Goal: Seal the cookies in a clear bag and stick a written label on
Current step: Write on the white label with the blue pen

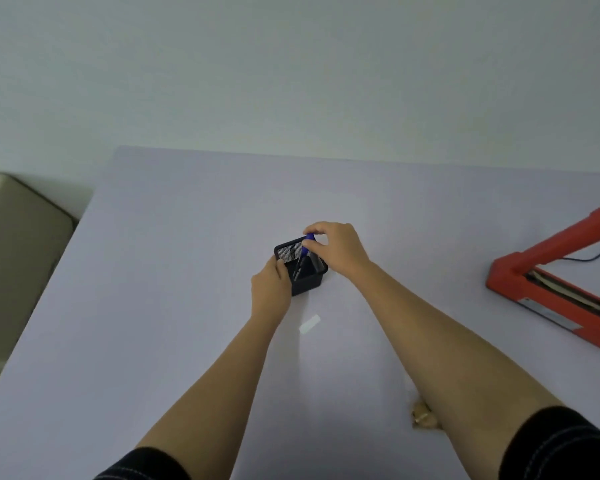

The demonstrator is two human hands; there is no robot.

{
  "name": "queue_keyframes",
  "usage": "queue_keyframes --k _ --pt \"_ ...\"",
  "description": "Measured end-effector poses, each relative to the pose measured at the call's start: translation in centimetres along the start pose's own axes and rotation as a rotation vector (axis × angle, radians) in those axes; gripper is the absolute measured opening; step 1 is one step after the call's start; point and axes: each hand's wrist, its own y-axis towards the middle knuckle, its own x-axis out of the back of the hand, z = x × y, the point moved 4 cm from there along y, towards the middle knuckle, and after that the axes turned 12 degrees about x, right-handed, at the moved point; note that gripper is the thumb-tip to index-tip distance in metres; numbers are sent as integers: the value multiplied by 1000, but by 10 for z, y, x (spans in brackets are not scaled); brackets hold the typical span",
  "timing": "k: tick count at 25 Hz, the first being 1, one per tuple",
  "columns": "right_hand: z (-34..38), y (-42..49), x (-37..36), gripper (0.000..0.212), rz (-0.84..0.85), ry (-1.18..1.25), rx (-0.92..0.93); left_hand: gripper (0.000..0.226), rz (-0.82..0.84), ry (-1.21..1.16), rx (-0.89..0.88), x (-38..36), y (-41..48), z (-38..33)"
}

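A black mesh pen holder (293, 249) stands in the middle of the pale table (187, 237). My left hand (270, 284) grips the holder's near left side. My right hand (336, 245) pinches the top of a blue pen (306, 244) that stands inside the holder, next to another dark pen. A small white label (309, 323) lies flat on the table just in front of the holder. The cookies (423, 415), golden brown, show only partly beside my right forearm near the table's front. No clear bag can be made out.
A red heat sealer (548, 282) with its arm raised sits at the right edge, a black cable trailing behind it. A beige piece of furniture (18, 244) stands off the table's left side. A plain wall lies behind.
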Motion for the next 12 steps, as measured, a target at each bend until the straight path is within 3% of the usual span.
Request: queue_keyframes --k 4,7,10,12 --pt "15 -8 30 19 -207 116 -43 26 26 -42 -11 8 -4 -5" --pt "23 -19 71 21 -405 169 -63 38 25 -124 -154 28 -23 -20" --pt "28 -28 92 23 -440 189 -73 32 121 -67 -312 32 -45 -34" --pt "31 -34 92 22 -443 201 -94 27 139 -116 -291 31 -53 -36"
